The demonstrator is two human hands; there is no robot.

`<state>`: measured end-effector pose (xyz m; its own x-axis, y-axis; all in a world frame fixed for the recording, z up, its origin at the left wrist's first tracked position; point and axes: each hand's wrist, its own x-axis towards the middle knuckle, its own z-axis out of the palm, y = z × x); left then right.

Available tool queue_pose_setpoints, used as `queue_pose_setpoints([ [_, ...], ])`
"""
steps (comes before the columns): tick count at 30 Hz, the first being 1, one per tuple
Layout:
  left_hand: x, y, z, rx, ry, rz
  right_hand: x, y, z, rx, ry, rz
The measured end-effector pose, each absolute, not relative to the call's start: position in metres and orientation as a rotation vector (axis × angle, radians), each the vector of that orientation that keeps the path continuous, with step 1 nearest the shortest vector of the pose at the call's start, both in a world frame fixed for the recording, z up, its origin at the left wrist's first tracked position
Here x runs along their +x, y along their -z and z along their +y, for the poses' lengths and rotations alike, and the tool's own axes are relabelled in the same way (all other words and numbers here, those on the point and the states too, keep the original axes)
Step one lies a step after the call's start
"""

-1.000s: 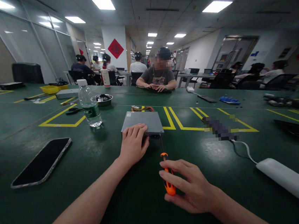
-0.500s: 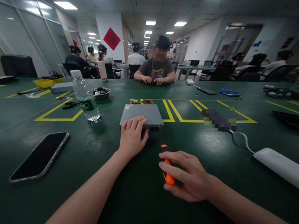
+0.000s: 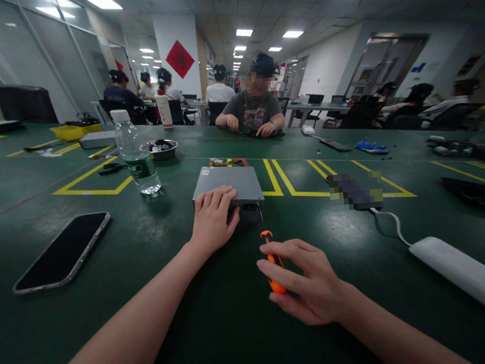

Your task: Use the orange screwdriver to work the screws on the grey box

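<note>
A grey metal computer power supply point(image 3: 238, 179) lies on the green table, its socket side facing me. My left hand point(image 3: 214, 216) grips its near left part, fingers on top and thumb against the front face. Between the thumb and fingers of my right hand point(image 3: 307, 281) is an orange and black screwdriver point(image 3: 276, 281). Its thin shaft points away from me, with the tip at the front right corner of the power supply. The exact contact at the tip is too small to make out. Coloured wires point(image 3: 227, 162) show behind the unit.
A water bottle point(image 3: 140, 166) stands to the left, beyond a phone point(image 3: 63, 251). Behind the bottle is a metal bowl point(image 3: 164, 149) with dark parts. A white power strip point(image 3: 470, 277) and cable lie at right. Across the table sits a person point(image 3: 250, 109).
The screwdriver handle has tilted slightly and my right fingers have shifted a little around it. My left hand keeps its hold on the power supply.
</note>
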<state>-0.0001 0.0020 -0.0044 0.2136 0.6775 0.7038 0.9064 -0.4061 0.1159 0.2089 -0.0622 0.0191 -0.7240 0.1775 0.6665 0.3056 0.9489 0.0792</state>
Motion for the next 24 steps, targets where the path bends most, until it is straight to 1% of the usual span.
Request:
queue_pose_setpoints([
  [5, -0.0004, 0.0050, 0.0028, -2.180, 1.005, -1.483, 0.2070, -0.0169, -0.0621, -0.346, 0.188, -2.266],
  [10, 0.0005, 0.0053, 0.0029, -2.180, 1.021, -1.496, 0.2082, -0.0146, -0.0617, -0.347, 0.139, -2.275],
  [17, -0.0002, 0.0056, 0.0034, -2.176, 1.012, -1.476, 0.2066, -0.0164, -0.0628, -0.345, 0.279, -2.345],
  [24, -0.0007, 0.0063, 0.0041, -2.171, 1.011, -1.475, 0.2073, -0.0110, -0.0602, -0.378, 0.111, -2.279],
])
